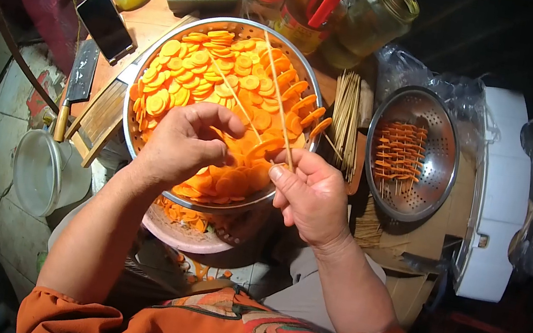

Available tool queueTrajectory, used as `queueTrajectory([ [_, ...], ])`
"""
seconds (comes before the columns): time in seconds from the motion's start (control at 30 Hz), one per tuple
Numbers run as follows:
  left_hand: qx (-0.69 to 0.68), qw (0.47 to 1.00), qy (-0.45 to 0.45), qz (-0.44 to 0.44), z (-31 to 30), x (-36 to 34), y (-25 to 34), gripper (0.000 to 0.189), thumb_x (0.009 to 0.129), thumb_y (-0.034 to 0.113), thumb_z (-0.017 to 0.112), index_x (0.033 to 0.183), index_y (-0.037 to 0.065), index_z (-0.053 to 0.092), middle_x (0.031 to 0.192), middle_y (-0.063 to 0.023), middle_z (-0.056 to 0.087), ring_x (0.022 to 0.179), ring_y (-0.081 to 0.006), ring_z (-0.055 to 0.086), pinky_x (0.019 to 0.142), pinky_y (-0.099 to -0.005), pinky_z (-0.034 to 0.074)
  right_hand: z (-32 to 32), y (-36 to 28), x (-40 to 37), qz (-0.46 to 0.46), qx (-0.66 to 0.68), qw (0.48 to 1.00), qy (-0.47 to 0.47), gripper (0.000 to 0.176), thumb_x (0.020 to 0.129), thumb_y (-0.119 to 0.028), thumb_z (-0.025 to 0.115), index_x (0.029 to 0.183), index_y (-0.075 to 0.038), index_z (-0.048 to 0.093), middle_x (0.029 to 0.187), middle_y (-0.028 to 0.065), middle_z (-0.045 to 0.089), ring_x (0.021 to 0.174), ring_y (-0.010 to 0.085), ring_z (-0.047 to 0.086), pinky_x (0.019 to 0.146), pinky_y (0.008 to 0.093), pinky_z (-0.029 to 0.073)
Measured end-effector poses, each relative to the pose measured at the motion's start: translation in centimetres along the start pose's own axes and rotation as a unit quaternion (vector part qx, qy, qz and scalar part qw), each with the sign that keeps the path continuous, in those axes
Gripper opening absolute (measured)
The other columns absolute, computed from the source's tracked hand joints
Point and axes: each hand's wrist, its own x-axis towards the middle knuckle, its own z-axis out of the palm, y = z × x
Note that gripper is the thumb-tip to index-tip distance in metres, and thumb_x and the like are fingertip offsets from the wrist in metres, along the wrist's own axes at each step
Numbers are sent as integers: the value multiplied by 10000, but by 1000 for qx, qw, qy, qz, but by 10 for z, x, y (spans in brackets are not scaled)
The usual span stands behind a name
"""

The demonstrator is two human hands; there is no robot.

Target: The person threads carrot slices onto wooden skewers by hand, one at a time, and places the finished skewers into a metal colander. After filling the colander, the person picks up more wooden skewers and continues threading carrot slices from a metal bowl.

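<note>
Orange carrot slices (186, 77) fill a large perforated metal basin (132, 107) in front of me. Above its near side, my left hand (189, 142) has curled fingers, with a gap between thumb and index finger. Slices lie right behind those fingertips; I see none clearly gripped. My right hand (312, 192) pinches a thin bamboo skewer (278, 90) near its lower end, the rest pointing up and away across the basin. Another skewer (237, 101) slants over the slices, its lower end reaching carrot pieces between my hands. Whether my right fingers also touch those pieces is hidden.
To the right, a metal colander (447, 188) holds threaded carrot skewers (400, 151). Loose bamboo skewers (346, 120) lie between basin and colander. A pink tub (196, 243) sits below the basin. At left are a cleaver (82, 73), a phone (105, 24) and a plastic bucket (37, 172); jars stand behind.
</note>
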Motion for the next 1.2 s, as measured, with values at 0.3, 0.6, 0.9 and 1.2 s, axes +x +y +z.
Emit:
queueTrajectory([
  [0.3, 663, 741, 83, 68, 5, -3, -43, 171, 702, 195, 681, 762, 42, 632, 731, -137, 607, 687, -296, 623, 638, -367, 499, 3, -4, -4, 12, 16, 1000, 4, 181, 872, -118, 580, 1007, 1, 558, 598, -23, 522, 427, 6, 413, 365, 157, 309],
  [0.6, -126, 970, 207, -20, -49, 10, 12, 108, 777, 52, 613, 834, 96, 532, 683, -24, 602, 514, -113, 569, 472, -220, 470, 5, -8, -12, 16, -23, 996, -80, 223, 870, -138, 586, 1039, 8, 578, 598, -29, 517, 436, 1, 430, 365, 134, 317],
  [0.9, -250, 922, 293, 33, -69, 4, 23, 196, 778, 33, 604, 953, -5, 525, 855, -92, 605, 692, -178, 618, 580, -250, 524, 10, -5, -12, 45, -29, 995, -85, 178, 873, -136, 584, 1001, -12, 586, 586, -40, 520, 432, 0, 397, 378, 155, 290],
  [1.2, -215, 933, 279, 69, -69, 5, 20, 122, 795, 21, 588, 902, 47, 535, 798, -53, 605, 689, -144, 603, 629, -244, 502, 11, -2, -13, 29, -45, 995, -79, 166, 876, -130, 582, 985, -5, 583, 560, -44, 506, 411, 1, 385, 377, 153, 291],
])
